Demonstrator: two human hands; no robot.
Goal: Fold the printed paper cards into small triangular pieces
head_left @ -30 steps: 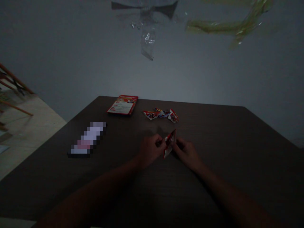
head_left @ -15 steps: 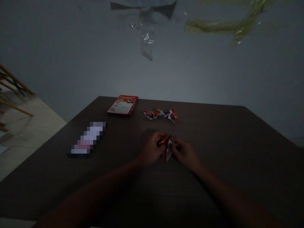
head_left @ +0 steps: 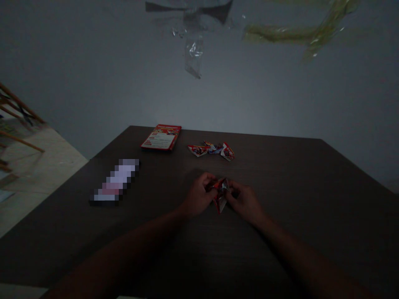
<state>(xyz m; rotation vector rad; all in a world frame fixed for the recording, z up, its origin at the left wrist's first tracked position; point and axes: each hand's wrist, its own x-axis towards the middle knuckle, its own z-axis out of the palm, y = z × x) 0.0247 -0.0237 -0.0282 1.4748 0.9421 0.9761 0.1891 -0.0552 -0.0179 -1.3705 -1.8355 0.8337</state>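
A small piece of folded red and white printed paper (head_left: pixel 220 197) is held between my two hands, above the middle of the dark table (head_left: pixel 296 178). My left hand (head_left: pixel 199 195) pinches its left side between thumb and fingers. On the other side, my right hand (head_left: pixel 245 201) grips the paper with its thumb in front. Parts of the paper are hidden behind the fingers, and the dim light blurs its folds. Beyond my hands lie several folded paper pieces (head_left: pixel 212 148) in red, white and blue, close together.
A stack of red and white printed leaflets (head_left: pixel 160 138) lies at the table's back left. A phone (head_left: pixel 115 182) with a blurred-out screen rests at the left. The wall (head_left: pixel 264 91) with strips of tape (head_left: pixel 280 34) rises behind the table. Wooden poles (head_left: pixel 21 104) stand at far left.
The held paper has changed shape slightly: its upper point is lower and its top is spread a little wider. Both hands stay in nearly the same place.
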